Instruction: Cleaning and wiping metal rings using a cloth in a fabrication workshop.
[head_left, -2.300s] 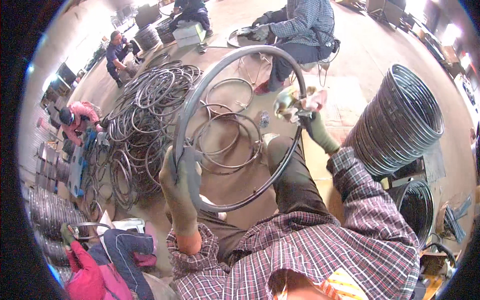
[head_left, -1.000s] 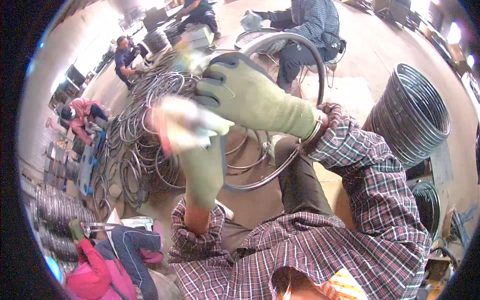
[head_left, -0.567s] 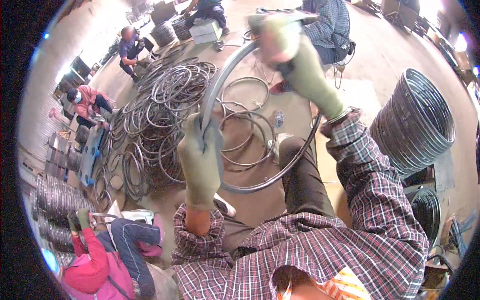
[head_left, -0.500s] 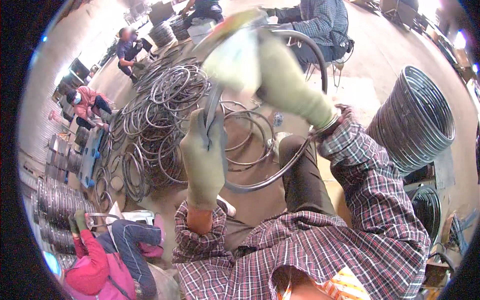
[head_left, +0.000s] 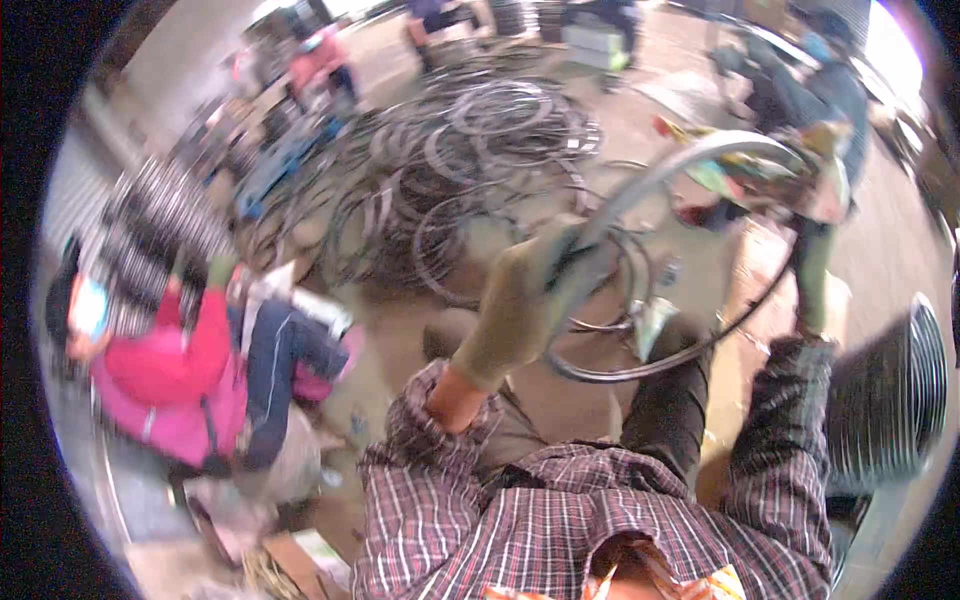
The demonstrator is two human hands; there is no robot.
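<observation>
A slender grey metal hoop (head_left: 640,374) is held up at a tilt over my lap, blurred in places by motion. My left hand (head_left: 525,300), in a pale green knit glove, is closed round the hoop's left side. At the far right of the hoop is my gloved right hand (head_left: 817,262), its fingers mostly hidden by a bunched multicoloured rag (head_left: 735,172). The rag lies against the hoop's far part.
A heap of loose hoops (head_left: 500,150) covers the floor ahead. Nested hoops (head_left: 885,400) stand to my right, and another hoop stack (head_left: 150,240) is at the left. One co-worker in pink (head_left: 165,390) sits at left; another person (head_left: 835,110) is at far right.
The view has swung left, so the heap and co-workers appear farther right. My right hand with the rag has moved from the hoop's far left to its right side; my left hand keeps hold.
</observation>
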